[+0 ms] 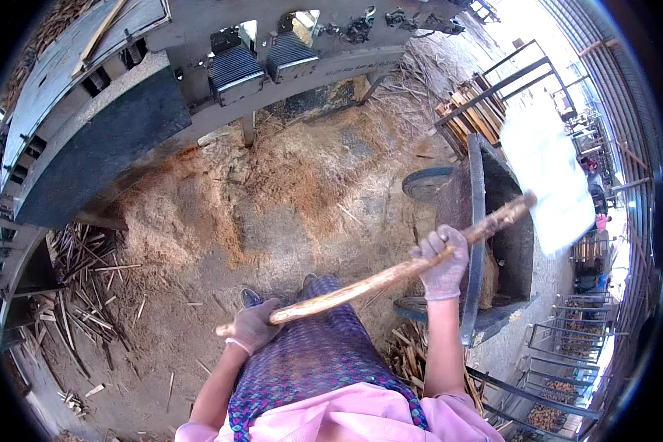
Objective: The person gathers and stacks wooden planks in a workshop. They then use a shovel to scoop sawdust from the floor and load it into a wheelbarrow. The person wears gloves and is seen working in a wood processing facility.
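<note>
A shovel with a long, rough wooden handle (pixel 361 289) slants across my front, from lower left to upper right. Its broad white blade (pixel 549 184), blurred and washed out, is raised beyond the far right side of a dark metal cart (pixel 477 243). My left hand (pixel 256 326), in a greyish knit glove, is closed round the handle close to its butt end. Farther up, my right hand (pixel 444 263), in a pale glove, grips the handle beside the cart's near edge. Some light brown material (pixel 491 276) shows inside the cart, partly hidden by its wall.
Sawdust (pixel 272 184) covers the floor ahead, under a long machine frame (pixel 295 88). Wood strips (pixel 81 295) lie scattered at the left. The cart's wheels (pixel 427 183) stick out toward me. Stacked boards (pixel 471 110) stand behind it; metal racks (pixel 567 361) line the right.
</note>
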A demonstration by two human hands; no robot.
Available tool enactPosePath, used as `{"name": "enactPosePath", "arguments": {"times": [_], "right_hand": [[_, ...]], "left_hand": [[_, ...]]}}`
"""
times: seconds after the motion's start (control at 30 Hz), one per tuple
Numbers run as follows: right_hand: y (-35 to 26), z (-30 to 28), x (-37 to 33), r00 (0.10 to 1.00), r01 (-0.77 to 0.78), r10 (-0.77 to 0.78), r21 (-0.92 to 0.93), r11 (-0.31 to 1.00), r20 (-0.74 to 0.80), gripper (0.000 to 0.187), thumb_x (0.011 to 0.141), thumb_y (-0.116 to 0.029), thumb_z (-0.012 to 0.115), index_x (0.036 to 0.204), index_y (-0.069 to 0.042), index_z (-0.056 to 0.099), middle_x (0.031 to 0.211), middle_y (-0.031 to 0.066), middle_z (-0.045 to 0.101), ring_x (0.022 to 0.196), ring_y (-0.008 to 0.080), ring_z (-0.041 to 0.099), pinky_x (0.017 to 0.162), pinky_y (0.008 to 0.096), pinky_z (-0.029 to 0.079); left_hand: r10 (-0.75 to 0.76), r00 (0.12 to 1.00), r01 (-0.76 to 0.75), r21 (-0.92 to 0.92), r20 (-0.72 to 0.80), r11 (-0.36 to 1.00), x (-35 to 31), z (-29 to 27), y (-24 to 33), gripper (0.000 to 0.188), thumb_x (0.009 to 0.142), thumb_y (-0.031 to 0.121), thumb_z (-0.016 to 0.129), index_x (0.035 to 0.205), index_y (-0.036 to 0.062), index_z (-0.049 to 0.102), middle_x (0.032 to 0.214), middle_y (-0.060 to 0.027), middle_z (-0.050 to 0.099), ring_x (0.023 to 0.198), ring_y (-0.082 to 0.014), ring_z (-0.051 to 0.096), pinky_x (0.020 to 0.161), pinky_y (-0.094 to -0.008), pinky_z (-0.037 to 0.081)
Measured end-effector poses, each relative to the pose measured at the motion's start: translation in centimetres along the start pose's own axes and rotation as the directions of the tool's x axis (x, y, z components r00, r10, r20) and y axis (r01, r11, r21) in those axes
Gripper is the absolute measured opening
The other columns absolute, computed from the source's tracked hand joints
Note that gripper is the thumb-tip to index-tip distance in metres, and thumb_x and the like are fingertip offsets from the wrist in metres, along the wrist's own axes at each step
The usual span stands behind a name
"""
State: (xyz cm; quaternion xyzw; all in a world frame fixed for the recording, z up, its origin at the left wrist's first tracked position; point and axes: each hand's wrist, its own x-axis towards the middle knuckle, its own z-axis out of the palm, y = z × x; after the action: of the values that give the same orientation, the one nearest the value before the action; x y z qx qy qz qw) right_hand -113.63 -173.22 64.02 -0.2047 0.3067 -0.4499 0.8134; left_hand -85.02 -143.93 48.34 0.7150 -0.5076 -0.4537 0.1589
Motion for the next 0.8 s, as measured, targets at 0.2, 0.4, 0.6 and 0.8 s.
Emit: {"name": "enactPosePath", "arguments": {"times": [0.2,0.4,0.6,0.8], "right_hand": [[9.8,4.7,8.9,0.974,-0.226,0.225,0.017,0.974,0.028,0.021,0.092,-0.029,0.068,0.083,-0.016,0.055,0.066,-0.0037,0.040,0.061,0.0159,0.048,0.070,0.0449,0.055],[23.4,1.9,17.0,0.816,-0.521,0.511,0.038,0.853,-0.271,0.022,0.092,-0.029,0.070,0.083,-0.014,0.057,0.069,0.0007,0.056,0.060,0.0189,0.058,0.067,0.0464,0.059],[31.8,-7.1,16.8,0.564,-0.818,0.574,-0.306,0.487,-0.594,0.017,0.090,-0.021,0.069,0.090,-0.005,0.065,0.072,0.0078,0.063,0.062,0.0258,0.063,0.061,0.0418,0.054],[38.9,-18.1,6.5,0.557,-0.722,0.448,-0.674,-0.154,-0.699,0.035,0.087,-0.027,0.064,0.082,0.007,0.070,0.068,0.0170,0.068,0.066,0.0287,0.071,0.062,0.0394,0.053]], "left_hand": [[-0.195,0.981,0.195,-0.014,-0.015,0.981,-2.3,-2.9,-5.6,0.048,0.086,0.041,0.072,0.129,0.0186,0.065,0.114,-0.0140,0.073,0.104,-0.0357,0.070,0.089,-0.0456,0.056],[-0.562,0.815,0.570,-0.017,0.144,0.822,-6.6,-3.4,-9.6,0.035,0.083,0.037,0.072,0.112,0.0166,0.072,0.096,-0.0147,0.075,0.096,-0.0330,0.073,0.083,-0.0426,0.058],[-0.450,0.598,0.780,-0.353,0.663,0.517,-13.2,0.6,-7.2,0.039,0.072,0.025,0.084,0.105,0.0065,0.076,0.095,-0.0114,0.078,0.088,-0.0217,0.075,0.079,-0.0384,0.059],[-0.528,0.501,0.865,-0.381,0.686,0.326,-18.1,5.4,-2.4,0.040,0.073,0.026,0.079,0.107,0.0042,0.074,0.092,-0.0157,0.076,0.087,-0.0286,0.075,0.078,-0.0418,0.059]]}}
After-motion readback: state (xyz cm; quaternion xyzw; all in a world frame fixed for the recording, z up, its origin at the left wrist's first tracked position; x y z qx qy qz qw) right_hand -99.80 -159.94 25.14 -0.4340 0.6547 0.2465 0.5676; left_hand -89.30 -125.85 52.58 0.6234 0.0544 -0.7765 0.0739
